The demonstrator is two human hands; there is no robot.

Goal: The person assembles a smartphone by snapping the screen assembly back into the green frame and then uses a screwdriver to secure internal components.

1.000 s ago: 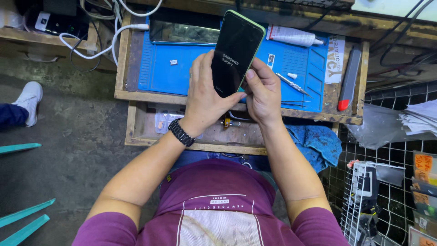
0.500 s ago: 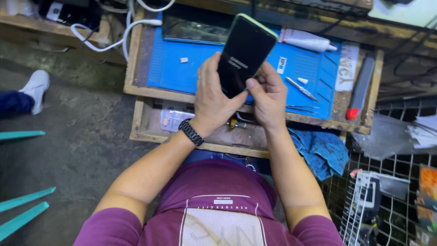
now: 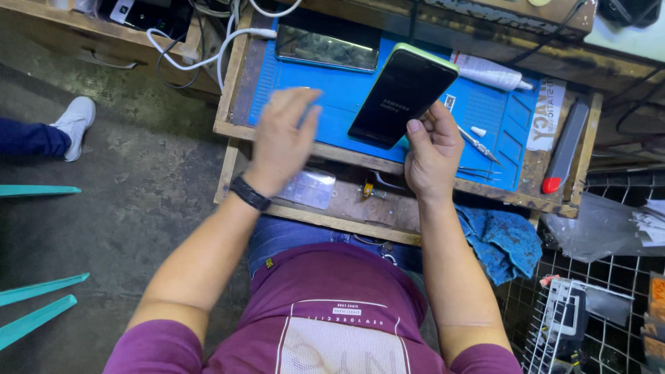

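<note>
The left hand (image 3: 282,142) has let go of the phone (image 3: 402,97) and hangs open, blurred, centre-left. Only the right hand (image 3: 433,152) grips it now, over the blue mat (image 3: 485,111).

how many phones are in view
2: a black phone with a green rim held in the right hand, and a dark glossy phone lying flat on the blue mat. More may be hidden.

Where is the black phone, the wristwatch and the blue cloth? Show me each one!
black phone (image 3: 400,97), head view, middle of its dark screen.
wristwatch (image 3: 249,193), head view, the black band on the left wrist.
blue cloth (image 3: 502,239), head view, middle of the crumpled fabric by the right forearm.
</note>
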